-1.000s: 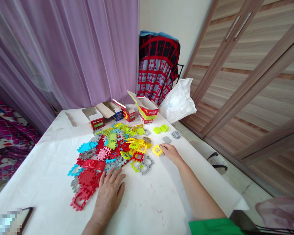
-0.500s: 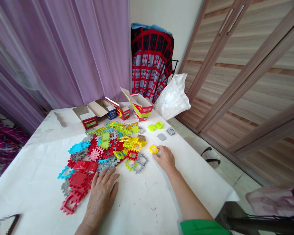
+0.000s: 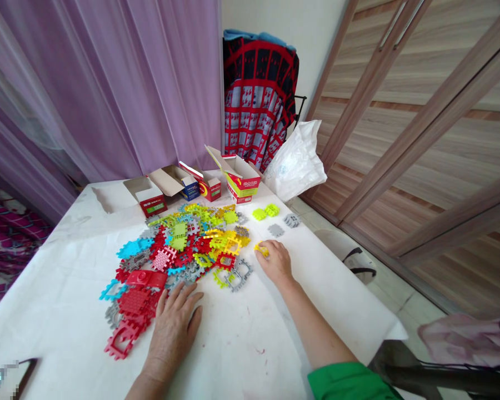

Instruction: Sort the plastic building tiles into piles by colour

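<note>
White paper covers the bench (image 3: 241, 355), which stands before purple curtains (image 3: 120, 83) and a wooden sliding door (image 3: 420, 111). Near the front edge, the left hand (image 3: 173, 328) lies flat with the palm down and the fingers spread, holding nothing; its fingertips touch the red pieces (image 3: 135, 303) at the near side of the pile. This pile of plastic building tiles (image 3: 183, 250), in red, blue, grey, green and yellow, fills the middle of the bench. At the right side of the pile, the right hand (image 3: 275, 261) is curled, and its fingers close on a yellow tile (image 3: 261, 249), which lies low at the bench surface, just beside two grey frame tiles (image 3: 237, 272). Further toward the right edge lie two grey tiles (image 3: 283, 225) and two green tiles (image 3: 265, 211), apart from the pile. Along the far edge stand several open small cardboard boxes (image 3: 200, 186), red and yellow. A white plastic bag (image 3: 295, 161) lies at the far right corner. Behind it, a red patterned cloth (image 3: 258, 100) hangs over a chair.
</note>
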Tool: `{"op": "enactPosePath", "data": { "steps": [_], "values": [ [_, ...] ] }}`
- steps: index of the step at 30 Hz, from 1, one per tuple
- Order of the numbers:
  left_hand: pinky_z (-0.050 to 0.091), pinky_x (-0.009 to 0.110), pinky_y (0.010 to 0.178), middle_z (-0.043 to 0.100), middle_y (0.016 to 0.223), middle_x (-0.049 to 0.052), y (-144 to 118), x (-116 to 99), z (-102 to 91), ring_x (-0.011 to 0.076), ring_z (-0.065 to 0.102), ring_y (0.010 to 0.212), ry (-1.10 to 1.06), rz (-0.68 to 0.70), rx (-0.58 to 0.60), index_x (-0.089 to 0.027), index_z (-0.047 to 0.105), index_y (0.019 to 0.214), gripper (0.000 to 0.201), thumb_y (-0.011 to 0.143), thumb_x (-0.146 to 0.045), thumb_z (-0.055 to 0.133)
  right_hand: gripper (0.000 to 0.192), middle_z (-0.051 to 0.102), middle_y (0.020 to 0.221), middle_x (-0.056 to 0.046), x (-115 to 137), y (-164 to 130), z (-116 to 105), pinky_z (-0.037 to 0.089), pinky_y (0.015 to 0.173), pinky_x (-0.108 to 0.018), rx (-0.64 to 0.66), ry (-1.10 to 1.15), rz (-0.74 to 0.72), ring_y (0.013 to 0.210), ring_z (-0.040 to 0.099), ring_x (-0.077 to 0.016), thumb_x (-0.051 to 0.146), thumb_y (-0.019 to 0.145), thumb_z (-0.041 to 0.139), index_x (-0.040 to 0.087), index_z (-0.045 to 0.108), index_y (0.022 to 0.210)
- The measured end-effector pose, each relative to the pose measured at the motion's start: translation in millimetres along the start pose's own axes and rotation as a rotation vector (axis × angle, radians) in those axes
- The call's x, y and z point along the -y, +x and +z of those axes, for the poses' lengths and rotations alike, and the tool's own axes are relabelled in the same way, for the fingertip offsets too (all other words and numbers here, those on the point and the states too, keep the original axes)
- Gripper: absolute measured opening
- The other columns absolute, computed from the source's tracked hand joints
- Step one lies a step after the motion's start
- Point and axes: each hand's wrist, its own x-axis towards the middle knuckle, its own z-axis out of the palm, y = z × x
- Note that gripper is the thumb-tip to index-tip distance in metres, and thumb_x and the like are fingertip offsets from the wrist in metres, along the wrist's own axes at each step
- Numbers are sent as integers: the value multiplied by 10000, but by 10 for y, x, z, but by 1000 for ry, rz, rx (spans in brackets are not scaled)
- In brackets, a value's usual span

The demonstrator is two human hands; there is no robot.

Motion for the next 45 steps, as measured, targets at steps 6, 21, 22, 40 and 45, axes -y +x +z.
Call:
{"op": "enactPosePath", "data": {
  "steps": [6, 21, 22, 40, 45],
  "values": [
    [302, 516, 1086, 668, 1237, 44, 2, -20, -7, 276, 510, 1256, -2, -5, -11, -296, 668, 1093, 261, 884, -265, 515, 310, 715, 1008, -27, 417, 249, 152, 455, 823, -296, 186, 60, 32, 934, 630, -200, 351, 824, 594, 251, 632, 1114],
    [311, 525, 1067, 661, 1252, 30, -5, -7, 10, 286, 508, 1253, -5, 8, -15, -301, 654, 1103, 264, 879, -263, 520, 244, 724, 826, -5, -551, 527, -446, 508, 700, -281, 388, 454, 185, 751, 645, -169, 231, 754, 511, 195, 729, 856],
    [309, 525, 1068, 659, 1255, 30, -7, -4, 13, 286, 506, 1254, -3, 9, -14, -301, 652, 1106, 264, 880, -264, 520, 226, 723, 800, -2, -619, 523, -494, 508, 709, -287, 453, 380, 157, 747, 646, -174, 212, 749, 520, 200, 733, 823],
    [296, 523, 1062, 666, 1245, 31, 2, 14, 26, 289, 530, 1226, 24, 36, -27, -299, 662, 1095, 265, 890, -288, 495, 419, 609, 1096, -81, -595, 143, -727, 436, 834, -282, 634, -196, -21, 959, 605, -218, 312, 710, 663, 199, 613, 1110],
    [290, 523, 1067, 668, 1242, 28, -3, 16, 19, 284, 523, 1232, 36, 40, -28, -298, 662, 1093, 262, 895, -290, 490, 465, 588, 1143, -84, -499, 489, -633, 421, 859, -253, 604, -204, -218, 1031, 579, -208, 183, 701, 638, 191, 570, 1161]
  ]
}}
